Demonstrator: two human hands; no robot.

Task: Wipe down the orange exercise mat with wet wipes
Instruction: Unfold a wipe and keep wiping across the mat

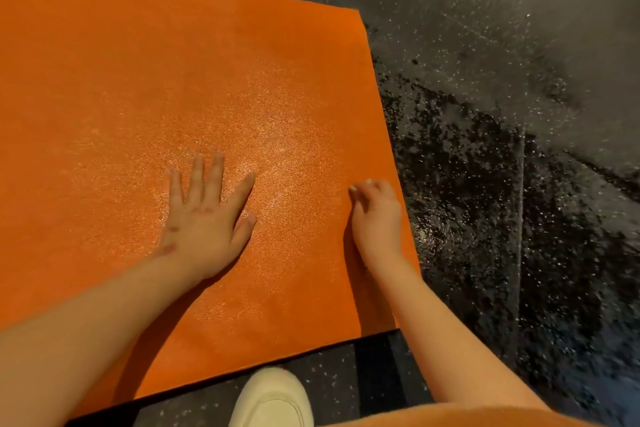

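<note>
Orange fabric (467,416): a fold of cloth at the bottom right of the view, closest to the camera, below the right forearm.
Shoe (273,399): cream-coloured, toe pointing toward the mat, standing on the floor just beside the mat's near edge.
Black strip (377,374): a dark band lying on the floor to the right of the shoe, running up to the mat's near right corner.
Orange exercise mat (173,62): lies flat on the floor and fills the left and middle of the view; its far right and near right corners both show. Its textured surface glistens in a broad patch between and beyond the two hands.
Left hand (204,229): palm down, flat on the mat, roughly midway across the visible part and nearer the near edge than the far one. The fingers are straight and spread apart, with the thumb out to the right.
Right hand (377,218): rests on the mat right at its right edge, well apart from the left hand. Its fingers are curled in and bunched together; whether they pinch a wipe or anything else cannot be told.
Floor (502,80): dark, flecked with pale specks, with a blacker mottled patch alongside the mat's right edge.
</note>
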